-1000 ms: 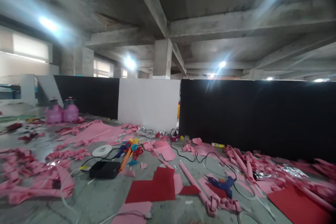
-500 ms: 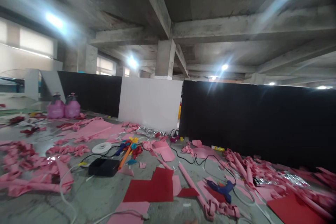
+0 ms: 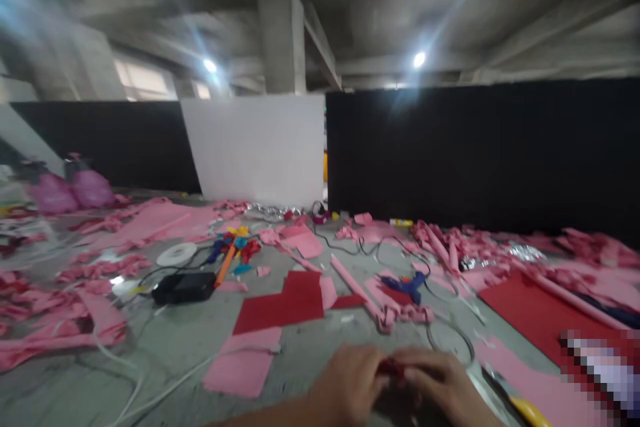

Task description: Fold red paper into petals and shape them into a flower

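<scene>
Side by side at the bottom of the view are my left hand (image 3: pixel 347 380) and my right hand (image 3: pixel 443 380), fingers curled in towards each other. Between their fingertips is a small dark red piece (image 3: pixel 393 367), mostly covered; its material is blurred. Both hands are closed on it. Ahead of them lie a curled pink strip (image 3: pixel 385 320) and a blue glue gun (image 3: pixel 411 288). Red sheets (image 3: pixel 280 307) and a pink sheet (image 3: pixel 245 363) are to the left. A tool with a yellow handle (image 3: pixel 531 413) rests just right of my right hand.
Pink scraps (image 3: pixel 100 320) cover much of the table. A black box (image 3: pixel 185 287), a white ring (image 3: pixel 177 254) and loose cables (image 3: pixel 200 367) lie left. Pink spray bottles (image 3: pixel 90 188) stand far left. White (image 3: pixel 260 147) and black (image 3: pixel 475 153) boards line the back.
The view has tilted down and turned to the right. Both my hands now show at the bottom with the small red piece; before, only a trace of a fingertip showed.
</scene>
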`<state>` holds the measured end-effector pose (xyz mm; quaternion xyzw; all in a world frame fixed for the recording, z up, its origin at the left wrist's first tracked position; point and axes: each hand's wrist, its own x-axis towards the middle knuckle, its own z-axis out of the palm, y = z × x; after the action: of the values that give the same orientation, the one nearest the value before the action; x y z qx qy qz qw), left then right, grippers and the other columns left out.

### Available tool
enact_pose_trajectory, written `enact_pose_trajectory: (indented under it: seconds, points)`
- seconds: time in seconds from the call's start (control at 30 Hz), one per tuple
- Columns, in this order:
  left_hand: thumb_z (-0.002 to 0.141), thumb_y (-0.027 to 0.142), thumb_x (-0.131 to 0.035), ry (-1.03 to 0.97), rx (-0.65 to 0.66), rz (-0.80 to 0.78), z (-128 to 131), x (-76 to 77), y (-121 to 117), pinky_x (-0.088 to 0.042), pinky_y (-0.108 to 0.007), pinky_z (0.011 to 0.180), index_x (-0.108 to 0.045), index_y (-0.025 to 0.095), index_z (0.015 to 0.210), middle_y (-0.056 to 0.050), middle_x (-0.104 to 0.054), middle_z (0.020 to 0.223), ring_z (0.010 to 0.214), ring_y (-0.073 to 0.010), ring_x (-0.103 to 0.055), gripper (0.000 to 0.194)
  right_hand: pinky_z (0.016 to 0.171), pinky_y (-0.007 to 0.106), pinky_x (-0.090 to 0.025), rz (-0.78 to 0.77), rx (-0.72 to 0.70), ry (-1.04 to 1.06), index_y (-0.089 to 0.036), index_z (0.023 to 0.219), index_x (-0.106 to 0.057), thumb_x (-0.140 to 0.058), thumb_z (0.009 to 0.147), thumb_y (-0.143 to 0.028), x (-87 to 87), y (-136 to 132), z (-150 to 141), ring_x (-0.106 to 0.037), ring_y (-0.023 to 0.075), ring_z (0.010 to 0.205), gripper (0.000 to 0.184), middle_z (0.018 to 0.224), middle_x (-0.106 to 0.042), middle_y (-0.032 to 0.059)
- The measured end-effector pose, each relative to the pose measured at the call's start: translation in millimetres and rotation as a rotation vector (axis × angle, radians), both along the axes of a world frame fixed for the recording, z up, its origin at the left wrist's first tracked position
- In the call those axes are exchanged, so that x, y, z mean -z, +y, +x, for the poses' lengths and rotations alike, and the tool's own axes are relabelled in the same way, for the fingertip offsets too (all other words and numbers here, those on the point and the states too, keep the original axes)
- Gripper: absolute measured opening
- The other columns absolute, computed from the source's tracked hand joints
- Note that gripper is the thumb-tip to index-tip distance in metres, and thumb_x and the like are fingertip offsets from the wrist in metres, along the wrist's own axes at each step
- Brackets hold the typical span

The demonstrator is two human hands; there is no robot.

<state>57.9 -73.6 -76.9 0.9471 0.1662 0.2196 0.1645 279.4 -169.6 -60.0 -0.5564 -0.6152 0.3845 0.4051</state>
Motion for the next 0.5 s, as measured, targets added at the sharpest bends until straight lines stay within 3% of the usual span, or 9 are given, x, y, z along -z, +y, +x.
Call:
enact_pose_trajectory:
  seconds: [0.1,0.2,0.3,0.37,0.5]
  points:
    - [0.113,0.028,-0.048,0.055,-0.029,-0.141,-5.0,-7.5,-6.5,-0.054,-0.036,0.091,-0.068,0.022,0.124,-0.006,-0.078,0.114,0.102,-0.0234,-0.073,0.024,0.077,0.038,-0.066,-0.083,0.007,0.296,-0.019,0.108,-0.089,-0.08,0.092,-0.06,-2.0,-6.2,3.3,-0.078,0.0267,0.091,0.044,0.12,-0.082,0.0159]
    - [0.113,0.024,-0.045,0.125,-0.005,-0.12,-7.8,-20.9,-6.9,-0.053,-0.036,0.091,-0.069,0.02,0.125,-0.007,-0.078,0.114,0.102,-0.0242,-0.073,0.027,0.072,0.034,-0.066,-0.15,0.0,0.439,-0.018,0.097,-0.09,-0.09,0.086,-0.05,-16.2,-9.7,1.0,-0.075,0.019,0.078,0.033,0.111,-0.082,0.0119]
    - [0.116,0.028,-0.039,0.172,0.02,-0.188,-8.4,-25.7,-3.5,-0.052,-0.041,0.095,-0.07,0.018,0.124,-0.01,-0.076,0.115,0.106,-0.0273,-0.071,0.033,0.071,0.032,-0.065,-0.196,0.006,0.495,-0.019,0.094,-0.089,-0.093,0.083,-0.043,-24.8,-9.8,-1.3,-0.075,0.0174,0.079,0.026,0.106,-0.08,0.0077]
    - [0.118,0.03,-0.035,0.214,0.043,-0.14,-8.8,-24.2,-1.7,-0.052,-0.041,0.095,-0.07,0.019,0.125,-0.009,-0.076,0.111,0.104,-0.0264,-0.071,0.037,0.073,0.031,-0.064,-0.221,0.007,0.527,-0.019,0.091,-0.089,-0.093,0.084,-0.038,-25.4,-9.5,-1.9,-0.075,0.0168,0.079,0.02,0.099,-0.08,0.0069]
    - [0.119,0.032,-0.029,0.223,0.052,-0.121,-10.2,-21.6,-1.4,-0.053,-0.042,0.094,-0.066,0.019,0.135,-0.008,-0.075,0.11,0.105,-0.0258,-0.072,0.042,0.073,0.034,-0.064,-0.238,0.023,0.514,-0.021,0.093,-0.088,-0.091,0.086,-0.035,-22.6,-9.4,-2.1,-0.076,0.0176,0.081,0.016,0.105,-0.08,0.0065]
